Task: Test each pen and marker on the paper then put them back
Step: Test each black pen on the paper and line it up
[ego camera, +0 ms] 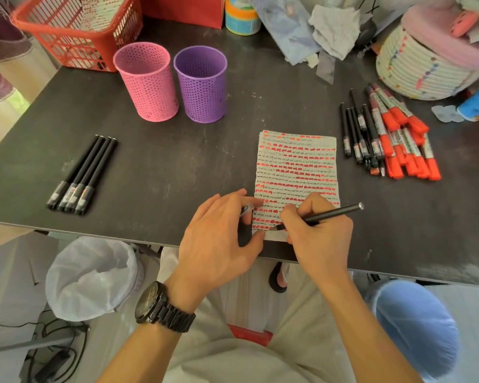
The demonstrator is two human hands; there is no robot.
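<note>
Pen: I grip the pen in my right hand, low on the barrel, tip on the paper's bottom rows.
Left hand: steadies the paper's edge, cap pinched between fingers.
Handling: light, stiff, smooth; I judge a low grip steadiest.

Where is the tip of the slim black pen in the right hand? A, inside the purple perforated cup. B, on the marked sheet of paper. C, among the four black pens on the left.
B: the right hand grips the slim black pen, tip down on the marked sheet of paper near its bottom.
</note>
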